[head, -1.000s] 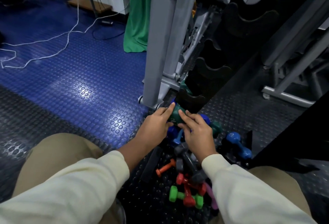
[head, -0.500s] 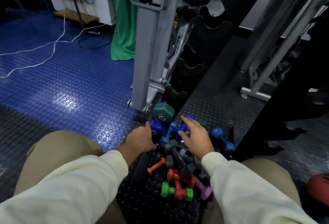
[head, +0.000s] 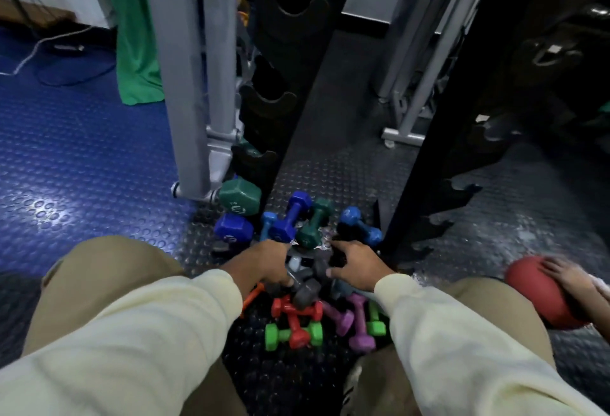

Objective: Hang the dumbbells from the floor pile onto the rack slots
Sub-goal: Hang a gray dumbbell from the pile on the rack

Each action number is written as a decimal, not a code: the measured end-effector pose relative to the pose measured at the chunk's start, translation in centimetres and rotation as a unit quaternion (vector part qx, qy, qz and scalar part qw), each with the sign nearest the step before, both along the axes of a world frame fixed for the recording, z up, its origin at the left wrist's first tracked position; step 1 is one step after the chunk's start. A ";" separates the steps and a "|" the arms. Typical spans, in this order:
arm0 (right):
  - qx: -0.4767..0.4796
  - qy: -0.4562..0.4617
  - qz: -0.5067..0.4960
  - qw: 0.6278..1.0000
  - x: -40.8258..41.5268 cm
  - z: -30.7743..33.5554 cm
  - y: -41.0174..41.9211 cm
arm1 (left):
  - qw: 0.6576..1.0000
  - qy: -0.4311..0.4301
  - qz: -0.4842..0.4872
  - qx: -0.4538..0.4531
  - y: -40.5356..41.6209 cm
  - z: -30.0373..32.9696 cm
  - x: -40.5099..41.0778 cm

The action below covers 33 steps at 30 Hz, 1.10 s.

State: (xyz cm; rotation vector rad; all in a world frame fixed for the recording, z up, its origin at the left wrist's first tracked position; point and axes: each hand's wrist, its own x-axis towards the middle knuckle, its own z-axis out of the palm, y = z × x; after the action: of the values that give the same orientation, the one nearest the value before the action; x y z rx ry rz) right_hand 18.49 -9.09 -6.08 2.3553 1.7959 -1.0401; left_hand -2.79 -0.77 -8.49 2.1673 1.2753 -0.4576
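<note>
Both hands down in the dumbbell pile (head: 307, 270) on the floor below the black rack (head: 280, 111). Left hand (head: 267, 267) curls round a grey dumbbell (head: 305, 287); right hand (head: 358, 265) reaches in, can't tell its grip.

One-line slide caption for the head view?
Both hands reach into the floor pile of coloured dumbbells below the black slotted rack.

head view, downward, close over floor pile (head: 297, 270)
</note>
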 end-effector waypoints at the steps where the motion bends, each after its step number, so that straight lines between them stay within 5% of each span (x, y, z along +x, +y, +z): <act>1: -0.003 -0.002 -0.005 1.000 0.3 -0.3 -0.2 | 1.000 -0.005 0.004 -0.002 0.1 -0.4 0.5; 17: -0.128 0.028 0.017 0.991 -3.4 -11.6 1.3 | 0.986 -0.040 0.146 -0.071 3.3 -11.1 0.5; 33: -0.106 0.016 -0.082 0.991 -5.6 -17.4 2.0 | 0.941 -0.049 0.323 -0.088 5.6 -17.3 1.0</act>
State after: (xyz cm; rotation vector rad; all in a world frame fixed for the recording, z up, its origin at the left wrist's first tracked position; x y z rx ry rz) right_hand 12.93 -7.08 -23.47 2.3997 1.4359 -1.2249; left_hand -1.83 4.88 -25.76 1.4833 1.7096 -0.1763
